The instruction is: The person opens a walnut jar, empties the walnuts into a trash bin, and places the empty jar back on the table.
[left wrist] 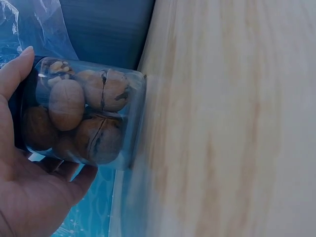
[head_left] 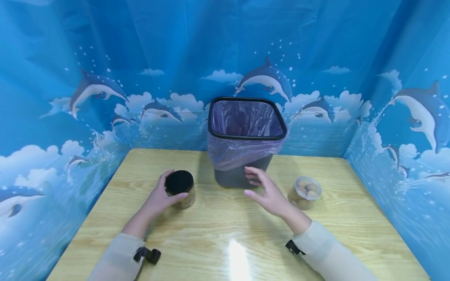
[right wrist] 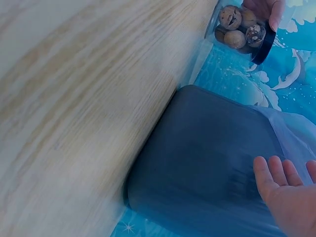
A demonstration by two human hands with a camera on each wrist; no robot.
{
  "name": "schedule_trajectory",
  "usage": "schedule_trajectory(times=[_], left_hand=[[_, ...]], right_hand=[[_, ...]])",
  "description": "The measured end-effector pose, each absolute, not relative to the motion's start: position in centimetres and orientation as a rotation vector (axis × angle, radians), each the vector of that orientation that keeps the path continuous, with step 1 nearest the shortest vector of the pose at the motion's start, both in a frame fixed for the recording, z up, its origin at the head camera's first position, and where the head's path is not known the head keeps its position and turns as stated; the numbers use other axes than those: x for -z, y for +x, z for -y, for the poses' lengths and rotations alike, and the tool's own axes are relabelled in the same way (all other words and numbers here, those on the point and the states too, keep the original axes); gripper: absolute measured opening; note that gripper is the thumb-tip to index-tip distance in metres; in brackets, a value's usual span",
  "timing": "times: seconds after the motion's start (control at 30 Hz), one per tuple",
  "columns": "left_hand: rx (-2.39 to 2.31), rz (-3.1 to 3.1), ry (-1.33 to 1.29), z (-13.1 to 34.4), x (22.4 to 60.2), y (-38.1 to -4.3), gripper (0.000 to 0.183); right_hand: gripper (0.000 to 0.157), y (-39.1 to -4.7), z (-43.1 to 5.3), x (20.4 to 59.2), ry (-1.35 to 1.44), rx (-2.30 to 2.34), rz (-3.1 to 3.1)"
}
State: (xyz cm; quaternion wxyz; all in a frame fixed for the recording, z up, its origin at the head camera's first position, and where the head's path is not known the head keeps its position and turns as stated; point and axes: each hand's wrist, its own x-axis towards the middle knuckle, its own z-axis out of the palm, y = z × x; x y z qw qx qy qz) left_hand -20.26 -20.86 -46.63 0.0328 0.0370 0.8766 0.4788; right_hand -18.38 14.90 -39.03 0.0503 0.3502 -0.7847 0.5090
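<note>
pale long sleeves [head_left: 116, 253] with black clips [head_left: 152, 256] lie nearest the camera, over the pale yellow wood-grained tabletop [head_left: 204, 230]. my left grip [head_left: 163, 198] is curled round the upper part of a clear cylindrical jar [head_left: 191, 194] with a black lid [head_left: 179, 182], brown walnuts [left wrist: 67, 104] showing through its wall. the jar is upright, left of centre, its base on or just above the wood; i cannot tell which. my right grip [head_left: 270, 196] is released, fingers loosely bent, just in front of a dark grey bin [head_left: 228, 178] with a black rim [head_left: 246, 137], lined with a thin purple plastic bag [head_left: 228, 152]. the bin stands near the far edge, before a blue dolphin-print curtain [head_left: 197, 47]. open wood separates jar from bin, and a wider stretch runs between my two sleeves toward the near side. just right of my right grip, a clear round plastic tub [head_left: 301, 201] of tan, ball-like pieces [head_left: 311, 187] stands in from the side edge.
</note>
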Motion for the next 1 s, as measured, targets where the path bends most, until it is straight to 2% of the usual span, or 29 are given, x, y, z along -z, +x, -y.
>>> schedule_trajectory(times=[1.0], left_hand=[[-1.4, -2.797, 0.137, 19.9, 46.0, -19.6, 0.102]], right_hand=[[0.061, -18.4, -12.6, 39.8, 1.1, -1.636, 2.401]])
